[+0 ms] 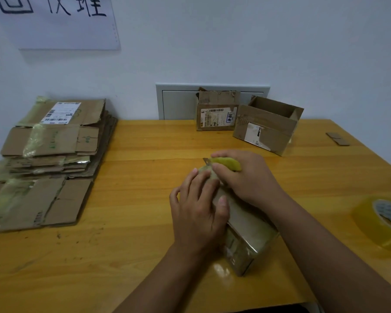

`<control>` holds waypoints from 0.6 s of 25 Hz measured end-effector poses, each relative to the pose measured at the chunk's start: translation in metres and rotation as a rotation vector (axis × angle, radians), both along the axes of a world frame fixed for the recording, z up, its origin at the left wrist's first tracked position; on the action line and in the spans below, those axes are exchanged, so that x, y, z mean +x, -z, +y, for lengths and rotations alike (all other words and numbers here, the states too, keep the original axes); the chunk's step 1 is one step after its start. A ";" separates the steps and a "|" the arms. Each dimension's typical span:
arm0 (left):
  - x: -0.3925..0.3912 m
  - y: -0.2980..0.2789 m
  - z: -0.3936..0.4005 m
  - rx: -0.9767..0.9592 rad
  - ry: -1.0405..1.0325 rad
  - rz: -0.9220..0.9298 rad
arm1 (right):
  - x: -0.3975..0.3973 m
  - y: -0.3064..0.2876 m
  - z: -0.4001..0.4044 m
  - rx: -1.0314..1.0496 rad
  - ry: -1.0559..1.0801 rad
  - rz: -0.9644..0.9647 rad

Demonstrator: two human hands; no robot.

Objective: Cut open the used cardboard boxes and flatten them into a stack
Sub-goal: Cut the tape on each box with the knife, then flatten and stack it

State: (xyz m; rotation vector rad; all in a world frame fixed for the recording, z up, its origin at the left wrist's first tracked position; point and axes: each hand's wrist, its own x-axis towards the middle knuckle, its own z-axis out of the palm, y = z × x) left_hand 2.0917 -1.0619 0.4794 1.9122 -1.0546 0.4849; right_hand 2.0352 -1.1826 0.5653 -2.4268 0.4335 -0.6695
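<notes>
The tape-wrapped brown cardboard box (246, 224) lies under the left hand (199, 213), fingers spread flat on it; beside it the right hand (246, 175) grips a yellow-handled utility knife (226, 164).

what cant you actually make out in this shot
Head view, the only one:
- Top of the taped box: mostly covered by the left hand and right hand.
- Knife blade tip: too small to tell whether it touches the tape.
- Tape roll: cut off by the right edge.
- Label on the flattened stack: print too small to read.
</notes>
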 end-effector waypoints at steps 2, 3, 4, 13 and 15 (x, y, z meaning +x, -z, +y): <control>0.006 0.002 0.003 0.018 0.058 -0.020 | 0.002 0.001 0.000 0.049 0.025 -0.033; 0.010 0.003 0.006 0.029 0.091 -0.045 | 0.002 0.001 -0.001 0.057 0.025 -0.033; 0.014 0.005 0.008 0.042 0.112 -0.073 | 0.001 0.001 -0.001 0.059 0.020 -0.024; 0.011 0.006 0.006 0.069 0.058 -0.060 | -0.009 0.002 0.000 -0.031 -0.070 0.039; 0.008 0.006 0.005 0.052 0.068 -0.030 | -0.013 0.001 -0.001 -0.041 -0.081 0.047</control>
